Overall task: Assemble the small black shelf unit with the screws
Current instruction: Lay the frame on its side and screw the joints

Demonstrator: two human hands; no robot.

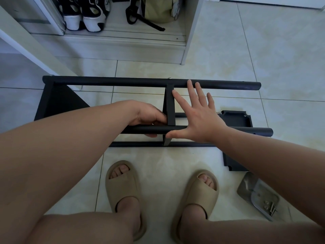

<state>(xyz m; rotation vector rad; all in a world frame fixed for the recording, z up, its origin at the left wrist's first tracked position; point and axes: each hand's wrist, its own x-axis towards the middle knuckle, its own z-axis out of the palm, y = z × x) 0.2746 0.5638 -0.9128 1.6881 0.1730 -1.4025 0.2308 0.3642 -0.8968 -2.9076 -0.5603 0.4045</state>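
Shelf is lying sideways on the floor, probably light, stiff and slick. Left hand is gripping the near tube, the best hold. Right hand is hovering open, fingers spread, holding nothing.

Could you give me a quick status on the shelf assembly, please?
Left hand grips front tube. Right hand open, spread beside middle panel. Screws lie in metal tray, nothing blocking.

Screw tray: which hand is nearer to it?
Right. The right hand lies spread on the black frame, up and left of the screw tray; the left hand grips a rod farther left.
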